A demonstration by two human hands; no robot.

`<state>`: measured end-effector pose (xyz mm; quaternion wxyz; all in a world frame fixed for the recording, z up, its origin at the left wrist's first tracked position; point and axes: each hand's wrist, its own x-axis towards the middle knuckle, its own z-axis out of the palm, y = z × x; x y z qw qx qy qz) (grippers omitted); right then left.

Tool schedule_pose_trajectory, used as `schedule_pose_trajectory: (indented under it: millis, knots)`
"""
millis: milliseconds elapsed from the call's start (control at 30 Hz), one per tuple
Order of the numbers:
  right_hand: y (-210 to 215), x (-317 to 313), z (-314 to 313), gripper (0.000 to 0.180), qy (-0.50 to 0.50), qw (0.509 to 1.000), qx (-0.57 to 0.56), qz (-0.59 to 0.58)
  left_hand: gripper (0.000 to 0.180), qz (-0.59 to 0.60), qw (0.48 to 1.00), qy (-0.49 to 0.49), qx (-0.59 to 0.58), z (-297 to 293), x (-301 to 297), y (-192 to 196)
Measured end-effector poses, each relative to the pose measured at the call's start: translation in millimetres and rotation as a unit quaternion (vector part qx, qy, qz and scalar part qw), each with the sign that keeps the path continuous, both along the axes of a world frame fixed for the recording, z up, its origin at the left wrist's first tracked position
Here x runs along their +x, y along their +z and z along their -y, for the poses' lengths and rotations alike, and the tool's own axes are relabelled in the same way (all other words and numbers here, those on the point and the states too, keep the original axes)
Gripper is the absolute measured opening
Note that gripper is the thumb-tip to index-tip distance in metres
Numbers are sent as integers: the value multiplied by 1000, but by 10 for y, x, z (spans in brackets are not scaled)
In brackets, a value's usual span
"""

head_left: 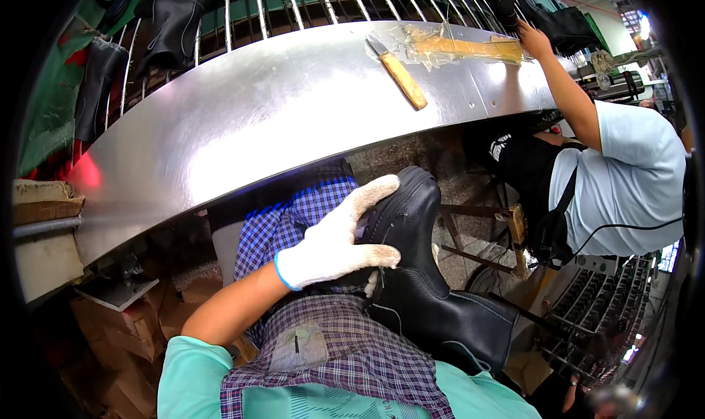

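A black leather boot (415, 250) lies across my lap, its toe pointing up toward the bench and its shaft toward my right side. My left hand (319, 246), in a white knit glove with a blue cuff edge, grips the boot by the sole side near the toe. One finger reaches up along the toe and another digit lies across the side. Small whitish patches, perhaps glove, show at the boot's edges. My right hand is mostly or wholly hidden behind the boot, so its fingers cannot be made out. Loose thread hangs at the boot's shaft.
A curved metal bench (279, 118) runs ahead of me. On it lie a wooden-handled knife (400, 77) and a strip of yellowed tape (463, 46). Beyond is a rack of metal bars (294, 4) with black boots (172, 22). To the right, a co-worker (624, 177) reaches toward another boot. Cardboard boxes (117, 331) stand lower left.
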<state>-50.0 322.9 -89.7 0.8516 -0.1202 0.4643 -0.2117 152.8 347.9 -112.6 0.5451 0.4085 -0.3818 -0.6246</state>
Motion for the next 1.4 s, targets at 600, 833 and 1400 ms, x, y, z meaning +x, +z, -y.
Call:
schedule_pose_trajectory:
  millis: [600, 833, 1400]
  knots:
    - [198, 35, -8, 52, 20, 998, -50, 20, 73, 72, 996, 8, 57, -275, -236, 168]
    - [214, 93, 18, 56, 30, 998, -58, 27, 79, 154, 988, 18, 4, -289, -178, 198]
    - [399, 356, 177, 64, 48, 993, -77, 72, 125, 201, 962, 132, -131, -565, -282, 468]
